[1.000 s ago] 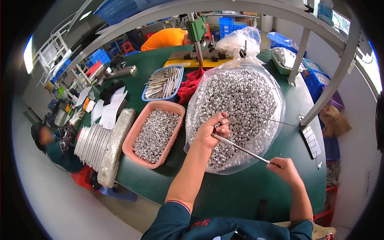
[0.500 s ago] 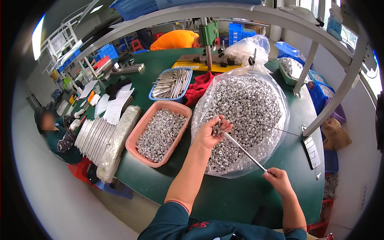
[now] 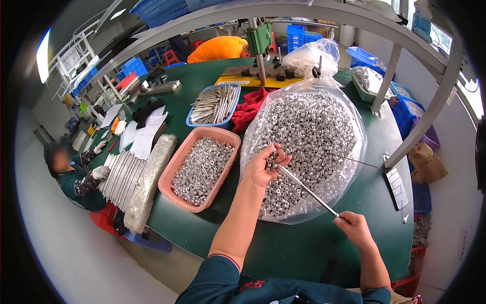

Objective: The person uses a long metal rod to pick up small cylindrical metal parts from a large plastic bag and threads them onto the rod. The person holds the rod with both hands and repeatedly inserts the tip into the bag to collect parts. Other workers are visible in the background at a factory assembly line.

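My left hand [image 3: 267,165] is closed around several small silver metal sleeves, palm up, above the near left part of a big clear plastic bag [image 3: 354,167] heaped with the same sleeves [image 3: 314,131]. My right hand [image 3: 353,226] grips the near end of a slim metal rod [image 3: 309,192]. The rod slants up to the left, and its far end meets the left fingers and the sleeves in them. Whether the tip sits inside a sleeve is too small to tell. Left of the bag, a pink basket [image 3: 165,177] holds more small metal pieces.
A blue basket [image 3: 190,120] of metal rods and a red cloth [image 3: 248,112] lie farther back. A white shelf frame [image 3: 425,116] arches over the green table [image 3: 324,253]. At left, a gloved person [image 3: 76,175] sits beside stacked tubes [image 3: 121,177]. Another person in orange [image 3: 217,49] bends behind.
My hands and the rod hold nearly the same pose. The view has shifted slightly. At left, the seated person's gloved hands have moved apart, one now resting by the stacked tubes.
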Demonstrator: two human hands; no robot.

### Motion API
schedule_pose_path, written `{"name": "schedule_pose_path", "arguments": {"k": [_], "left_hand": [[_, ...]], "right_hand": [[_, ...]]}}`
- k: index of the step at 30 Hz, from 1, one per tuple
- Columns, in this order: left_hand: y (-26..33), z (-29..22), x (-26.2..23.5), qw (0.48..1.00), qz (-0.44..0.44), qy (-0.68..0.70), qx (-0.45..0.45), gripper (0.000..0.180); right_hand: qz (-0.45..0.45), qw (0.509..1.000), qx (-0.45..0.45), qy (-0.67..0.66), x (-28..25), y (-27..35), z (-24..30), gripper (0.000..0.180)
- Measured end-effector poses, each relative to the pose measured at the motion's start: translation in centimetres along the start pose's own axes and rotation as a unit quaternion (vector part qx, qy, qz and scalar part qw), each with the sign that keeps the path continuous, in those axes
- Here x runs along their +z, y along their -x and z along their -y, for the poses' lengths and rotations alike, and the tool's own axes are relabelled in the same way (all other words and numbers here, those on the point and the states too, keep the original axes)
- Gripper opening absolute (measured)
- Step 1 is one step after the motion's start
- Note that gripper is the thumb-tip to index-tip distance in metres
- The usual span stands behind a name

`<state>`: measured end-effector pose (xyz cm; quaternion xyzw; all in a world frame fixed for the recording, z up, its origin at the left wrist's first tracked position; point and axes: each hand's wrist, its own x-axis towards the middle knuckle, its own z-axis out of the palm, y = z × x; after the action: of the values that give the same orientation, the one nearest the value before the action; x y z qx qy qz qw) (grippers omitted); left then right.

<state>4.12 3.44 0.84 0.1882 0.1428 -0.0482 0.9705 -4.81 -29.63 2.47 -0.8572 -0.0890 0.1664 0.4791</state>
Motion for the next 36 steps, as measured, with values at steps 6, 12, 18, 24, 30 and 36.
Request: {"name": "schedule_pose_path", "arguments": {"k": [6, 12, 18, 24, 30, 36], "left_hand": [[0.3, 0.0, 0.1, 1.0, 0.015, 0.011, -0.004, 0.015], [0.4, 0.1, 0.3, 1.0, 0.008, -0.006, -0.007, 0.015], [0.1, -0.1, -0.1, 0.997, -0.009, -0.07, -0.011, 0.017], [0.4, 0.6, 0.4, 0.996, 0.048, -0.071, -0.013, 0.016], [0.6, 0.7, 0.6, 0.991, 0.054, -0.098, -0.067, 0.016], [0.2, 1.5, 0.3, 0.985, 0.07, -0.104, -0.119, 0.016]], "right_hand": [[-0.03, 0.999, -0.008, 0.038, 0.2, 0.0, 0.2, 0.02], [-0.025, 0.998, -0.021, 0.053, -0.1, 0.4, 0.8, 0.02], [-0.024, 0.995, -0.039, 0.083, -0.5, 0.7, 1.5, 0.019], [-0.051, 0.989, -0.046, 0.132, -0.9, 1.1, 1.7, 0.017], [-0.091, 0.965, -0.146, 0.197, -1.9, 1.2, 1.7, 0.015], [-0.067, 0.968, -0.134, 0.203, -2.5, 0.7, 0.7, 0.015]]}}
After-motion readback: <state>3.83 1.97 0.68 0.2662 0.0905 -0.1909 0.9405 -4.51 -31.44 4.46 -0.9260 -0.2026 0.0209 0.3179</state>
